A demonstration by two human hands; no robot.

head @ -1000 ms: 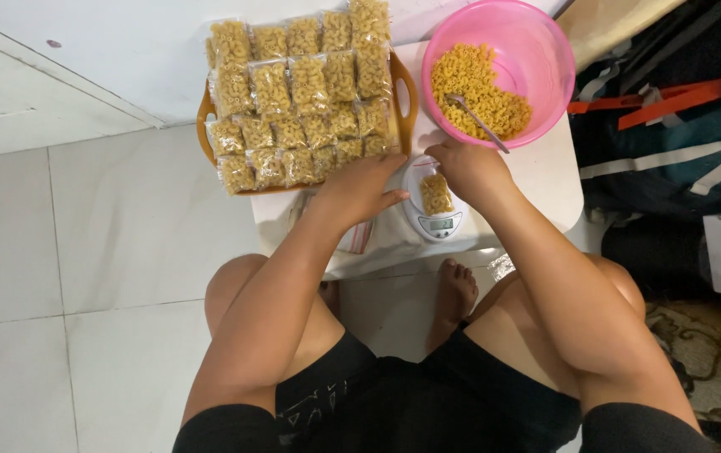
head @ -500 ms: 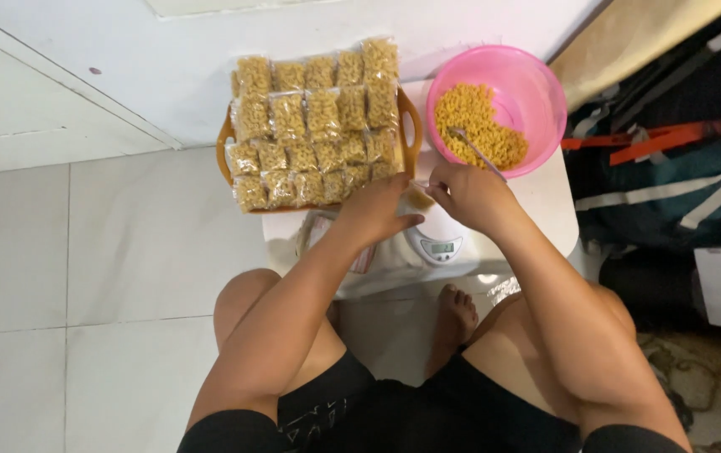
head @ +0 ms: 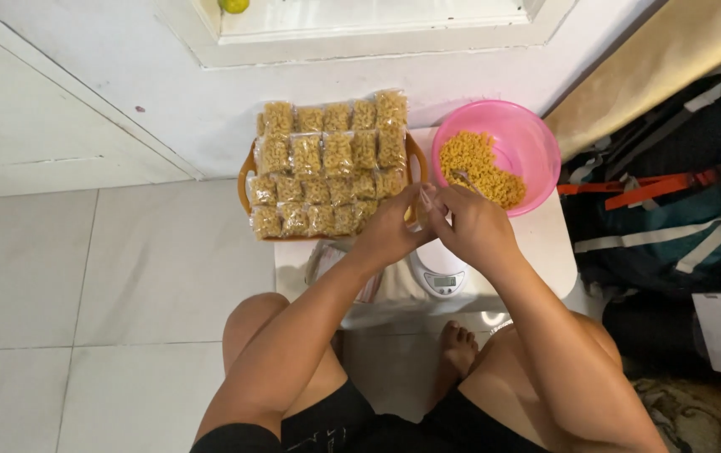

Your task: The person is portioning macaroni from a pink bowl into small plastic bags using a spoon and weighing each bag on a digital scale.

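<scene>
Both hands meet above a small white kitchen scale [head: 438,273] on a low white table [head: 545,252]. My left hand [head: 390,233] and my right hand [head: 471,225] pinch the top of a small clear bag of elbow macaroni [head: 418,208] held between them. Behind them an orange tray [head: 245,180] carries several sealed macaroni bags [head: 331,159]. To the right stands a pink bowl [head: 528,143] of loose macaroni [head: 479,164] with a metal spoon [head: 463,178] in it.
A stack of clear plastic bags [head: 352,281] lies on the table under my left forearm. A dark bag with orange straps [head: 654,218] sits on the floor at the right. White floor tiles [head: 109,277] spread to the left. My knees and one foot [head: 458,344] are below the table.
The small macaroni bag has been lifted off the scale, and both hands have come together on its top. The camera view has shifted, so the table sits lower in the frame.
</scene>
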